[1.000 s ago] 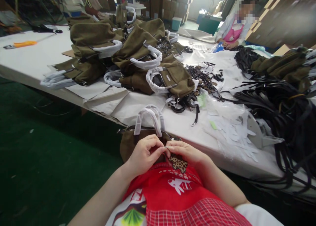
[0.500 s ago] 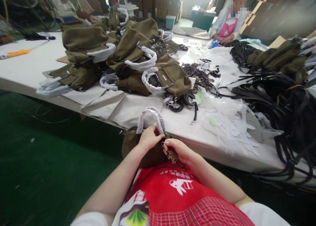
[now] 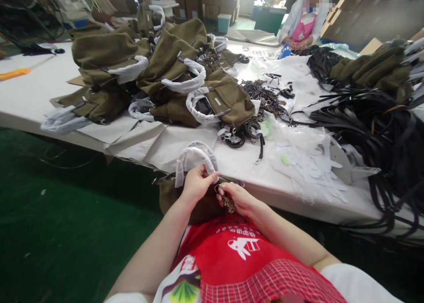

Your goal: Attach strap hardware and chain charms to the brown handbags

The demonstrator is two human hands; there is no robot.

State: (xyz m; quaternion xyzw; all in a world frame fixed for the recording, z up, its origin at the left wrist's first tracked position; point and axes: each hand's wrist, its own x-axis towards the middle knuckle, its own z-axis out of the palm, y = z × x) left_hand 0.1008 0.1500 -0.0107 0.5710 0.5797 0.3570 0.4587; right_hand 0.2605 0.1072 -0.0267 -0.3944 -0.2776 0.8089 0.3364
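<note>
An olive-green handbag (image 3: 168,199) is held upright between my body and the table edge. Its two handles (image 3: 195,152) are wrapped in white film and stand up. My left hand (image 3: 198,184) is closed on the base of the near handle. My right hand (image 3: 236,198) pinches a leopard-print charm (image 3: 228,203) by its metal ring, close beside my left fingertips. Dark strands hang below the charm. Whether the ring touches the handle, I cannot tell.
Several olive handbags (image 3: 114,58) are heaped on the white table (image 3: 26,95). Leopard charms (image 3: 260,95), coiled black straps (image 3: 235,138) and white scraps (image 3: 314,170) lie to the right, beyond them a large bundle of black straps (image 3: 374,130). A person in a pink apron (image 3: 303,31) sits across.
My view has shifted slightly. The handbag handles lean a little further left, and my two hands stay close together at the handle base, still holding the handle and the charm.
</note>
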